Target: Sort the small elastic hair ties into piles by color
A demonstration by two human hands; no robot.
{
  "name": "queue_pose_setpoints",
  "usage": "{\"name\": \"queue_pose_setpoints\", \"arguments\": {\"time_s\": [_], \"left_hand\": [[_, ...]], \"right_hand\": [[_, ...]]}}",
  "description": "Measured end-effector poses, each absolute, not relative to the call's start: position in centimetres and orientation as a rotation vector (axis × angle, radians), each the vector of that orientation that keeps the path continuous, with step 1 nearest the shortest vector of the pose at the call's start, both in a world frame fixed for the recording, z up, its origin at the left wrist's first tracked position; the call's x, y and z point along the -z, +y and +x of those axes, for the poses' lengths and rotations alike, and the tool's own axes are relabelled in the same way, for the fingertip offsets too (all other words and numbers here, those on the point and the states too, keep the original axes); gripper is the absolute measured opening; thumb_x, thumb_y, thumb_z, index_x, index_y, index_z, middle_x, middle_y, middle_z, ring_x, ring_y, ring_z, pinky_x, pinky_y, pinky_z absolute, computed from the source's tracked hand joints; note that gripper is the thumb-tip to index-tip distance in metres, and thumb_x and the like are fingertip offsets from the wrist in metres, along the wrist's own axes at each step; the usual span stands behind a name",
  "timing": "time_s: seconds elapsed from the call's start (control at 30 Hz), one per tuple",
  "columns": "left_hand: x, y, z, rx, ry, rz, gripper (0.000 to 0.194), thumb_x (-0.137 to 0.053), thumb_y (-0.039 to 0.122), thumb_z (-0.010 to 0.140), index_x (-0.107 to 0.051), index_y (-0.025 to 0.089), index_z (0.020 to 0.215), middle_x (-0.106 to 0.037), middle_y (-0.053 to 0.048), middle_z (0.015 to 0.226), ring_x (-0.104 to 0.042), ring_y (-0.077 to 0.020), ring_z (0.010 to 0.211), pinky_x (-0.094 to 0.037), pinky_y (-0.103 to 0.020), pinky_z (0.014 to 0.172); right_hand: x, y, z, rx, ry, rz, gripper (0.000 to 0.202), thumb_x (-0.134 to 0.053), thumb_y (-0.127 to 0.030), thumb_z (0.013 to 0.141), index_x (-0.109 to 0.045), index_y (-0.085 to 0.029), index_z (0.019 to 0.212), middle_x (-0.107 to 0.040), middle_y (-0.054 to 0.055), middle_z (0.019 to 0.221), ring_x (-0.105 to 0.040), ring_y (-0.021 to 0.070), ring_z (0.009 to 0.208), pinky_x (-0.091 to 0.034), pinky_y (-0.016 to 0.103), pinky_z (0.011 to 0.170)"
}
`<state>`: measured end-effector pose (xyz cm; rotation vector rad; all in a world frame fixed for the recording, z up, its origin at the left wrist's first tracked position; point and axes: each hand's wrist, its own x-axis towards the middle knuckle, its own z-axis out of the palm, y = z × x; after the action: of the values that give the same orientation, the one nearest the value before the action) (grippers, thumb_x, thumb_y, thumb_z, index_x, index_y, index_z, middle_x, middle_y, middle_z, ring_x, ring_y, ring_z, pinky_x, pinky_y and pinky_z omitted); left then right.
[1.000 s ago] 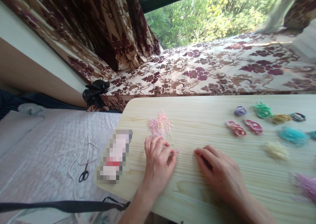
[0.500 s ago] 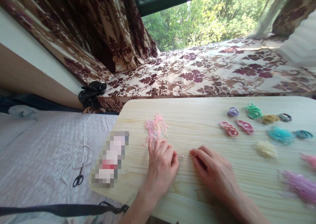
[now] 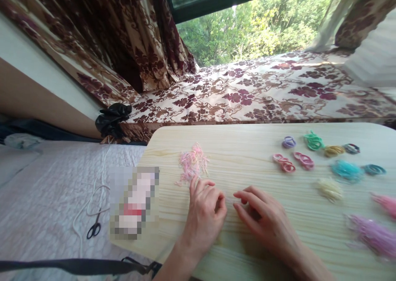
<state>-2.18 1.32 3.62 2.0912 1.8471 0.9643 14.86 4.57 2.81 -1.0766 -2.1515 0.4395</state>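
Note:
My left hand [image 3: 206, 208] is over the table, thumb and forefinger pinched together; whatever is in the pinch is too small to make out. Its outer fingers reach the near edge of a loose pile of pink and pale thin bits [image 3: 193, 163], which look like small elastic bands. Facing it a short gap away, my right hand [image 3: 267, 217] has thumb and forefinger apart, with no object visible between them. A faint pale speck seems to lie in the gap between the hands.
On the wooden table [image 3: 235, 149] at right lie purple [image 3: 288, 142], green [image 3: 313, 140] and pink [image 3: 303, 160] hair ties, with turquoise [image 3: 347, 170], cream [image 3: 329, 189] and lilac [image 3: 373, 233] piles. A blurred-out item [image 3: 136, 202] is at left. Scissors [image 3: 93, 230] lie on the bed.
My right thumb and forefinger have parted and the hand has shifted slightly left. My left hand has moved slightly right and down, still pinched. The whole view has shifted slightly.

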Motion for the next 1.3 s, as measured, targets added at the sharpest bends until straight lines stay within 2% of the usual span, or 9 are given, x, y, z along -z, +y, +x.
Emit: {"name": "queue_pose_setpoints", "arguments": {"time_s": [0.13, 0.4, 0.57, 0.8, 1.07, 1.3], "left_hand": [[-3.8, 1.6, -2.0, -1.011, 1.828, 2.091, 0.018, -0.053, 0.007, 0.084, -0.057, 0.022, 0.075, -0.064, 0.003, 0.073, -0.061, -0.0207, 0.098, -0.03, -0.054, 0.112], [-4.2, 1.8, -1.9, -1.049, 1.807, 2.105, 0.017, -0.055, 0.008, 0.084, -0.058, 0.021, 0.073, -0.065, 0.002, 0.072, -0.062, -0.0205, 0.096, -0.034, -0.052, 0.11], [-4.4, 1.8, -2.2, -1.066, 1.786, 2.079, 0.017, -0.056, 0.007, 0.083, -0.059, 0.021, 0.074, -0.066, 0.001, 0.075, -0.062, -0.0213, 0.095, -0.042, -0.047, 0.101], [-4.6, 1.7, -3.0, -1.077, 1.822, 2.135, 0.016, -0.055, 0.007, 0.085, -0.059, 0.021, 0.079, -0.066, 0.001, 0.078, -0.061, -0.0209, 0.096, -0.037, -0.049, 0.104], [-4.4, 1.8, -2.9, -1.109, 1.851, 2.198, 0.017, -0.055, 0.007, 0.085, -0.06, 0.022, 0.081, -0.069, 0.001, 0.079, -0.062, -0.0221, 0.095, -0.035, -0.049, 0.103], [-4.1, 2.2, -1.3, -1.141, 1.679, 2.281, 0.019, -0.053, 0.005, 0.085, -0.06, 0.023, 0.086, -0.069, 0.002, 0.079, -0.062, -0.0221, 0.093, -0.037, -0.049, 0.101]], "right_hand": [[-2.6, 4.6, 14.9, -0.433, -2.164, -1.035, 0.013, -0.055, -0.028, 0.091, -0.066, -0.021, 0.091, -0.068, 0.003, 0.08, -0.063, 0.0119, 0.064, -0.05, 0.023, 0.058], [-2.7, 4.6, 14.7, -0.516, -2.132, -1.052, 0.016, -0.05, -0.025, 0.095, -0.064, -0.021, 0.087, -0.065, 0.001, 0.076, -0.061, 0.0115, 0.066, -0.048, 0.023, 0.061], [-2.7, 4.6, 14.8, -0.573, -2.089, -1.064, 0.016, -0.05, -0.022, 0.095, -0.064, -0.02, 0.088, -0.064, 0.001, 0.077, -0.061, 0.0113, 0.068, -0.048, 0.023, 0.063], [-2.4, 4.6, 14.7, -0.586, -2.065, -1.105, 0.017, -0.05, -0.023, 0.095, -0.064, -0.021, 0.086, -0.063, 0.001, 0.076, -0.06, 0.0112, 0.067, -0.047, 0.023, 0.061], [-4.0, 4.5, 15.4, -0.424, -2.024, -1.167, 0.016, -0.051, -0.023, 0.095, -0.063, -0.021, 0.085, -0.064, 0.0, 0.075, -0.06, 0.0105, 0.067, -0.047, 0.022, 0.063], [-6.4, 4.1, 20.4, -0.263, -1.975, -1.341, 0.021, -0.05, -0.029, 0.095, -0.064, -0.021, 0.081, -0.063, 0.0, 0.072, -0.059, 0.0105, 0.062, -0.046, 0.022, 0.06]]}}
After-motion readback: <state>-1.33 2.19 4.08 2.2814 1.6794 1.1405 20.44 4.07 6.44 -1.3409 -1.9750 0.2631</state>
